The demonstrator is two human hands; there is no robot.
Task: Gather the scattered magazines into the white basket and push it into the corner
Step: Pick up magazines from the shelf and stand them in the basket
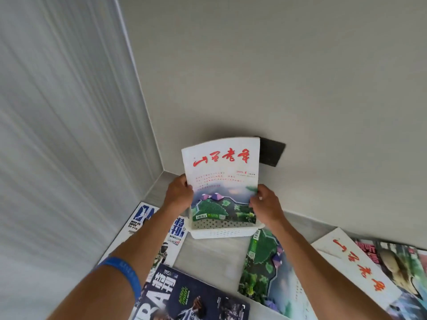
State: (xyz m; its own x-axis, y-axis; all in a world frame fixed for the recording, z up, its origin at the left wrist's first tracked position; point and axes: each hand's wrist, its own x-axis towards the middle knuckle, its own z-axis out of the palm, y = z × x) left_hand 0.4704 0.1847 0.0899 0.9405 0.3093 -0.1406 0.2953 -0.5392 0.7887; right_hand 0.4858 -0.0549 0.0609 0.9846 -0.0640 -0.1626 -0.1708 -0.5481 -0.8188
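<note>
Nearest the lens lay a dark basketball magazine (pixel 191 296), one of five on the floor: two basketball issues at left, a green-covered one (pixel 261 269) centre-right, and two overlapping at right. Left hand (pixel 179 194) and right hand (pixel 265 205) each gripped a side edge of a sixth, the white magazine (pixel 221 179), held upright, probably to slide it on end into the single white basket (pixel 221 232) near the corner.

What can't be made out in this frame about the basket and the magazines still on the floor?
Head view only:
- White basket: inside and back wall hidden by the held magazine.
- Fingers of both hands: tips hidden behind its cover.
- Dark basketball magazine: cut off by the bottom edge.
- Rightmost magazines: cut off at the right edge.
</note>
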